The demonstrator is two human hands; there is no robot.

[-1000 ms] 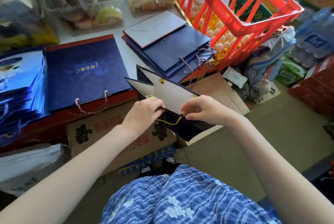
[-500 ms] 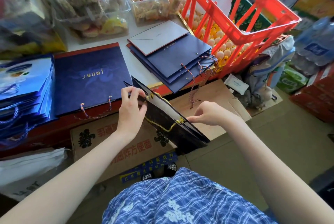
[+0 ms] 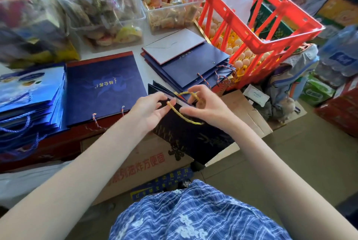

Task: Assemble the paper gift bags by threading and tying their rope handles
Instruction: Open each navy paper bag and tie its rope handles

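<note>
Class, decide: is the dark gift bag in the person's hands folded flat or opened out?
Folded flat: the dark gift bag shows one flat face, its top edges pressed together.

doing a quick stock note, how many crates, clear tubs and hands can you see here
red crate: 1
clear plastic tubs: 2
hands, left hand and right hand, both on the gold rope: 2
total: 5

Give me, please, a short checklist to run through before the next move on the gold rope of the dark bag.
1. Gold rope in hand: ok, the left hand and right hand both pinch it.
2. Dark bag supported: ok, it rests on the cardboard box.
3. Rope through the holes: cannot tell, fingers hide them.
4. Knot tied: cannot tell.
5. Room to place it: ok, the finished bag lies beside.
</note>
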